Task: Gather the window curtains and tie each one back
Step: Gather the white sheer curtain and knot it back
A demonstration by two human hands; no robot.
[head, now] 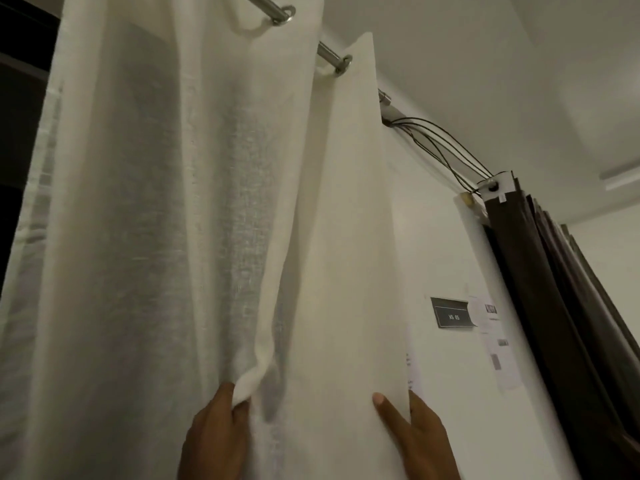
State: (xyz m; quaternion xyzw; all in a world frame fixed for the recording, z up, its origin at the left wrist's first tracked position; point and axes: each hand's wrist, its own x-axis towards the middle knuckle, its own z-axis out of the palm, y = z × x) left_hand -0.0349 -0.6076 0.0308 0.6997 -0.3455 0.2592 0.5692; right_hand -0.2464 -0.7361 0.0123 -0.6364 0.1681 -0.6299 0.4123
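Gathering step, by the look of it: left hand (216, 434) fingers (242, 412) pinching a fold of the white sheer curtain (166, 220), which hangs from the metal rod (330, 54) at upper centre; right hand (417, 438) clamping the curtain's right edge between thumb in front and fingers behind. Next, probably drawing both hands together to bunch the folds, then reaching for a tie. No tie-back or hook visible anywhere; wrists and curtain hem cut off at bottom, text on wall labels (452, 317) too small to read, dark panels (540, 289) at right unclear.
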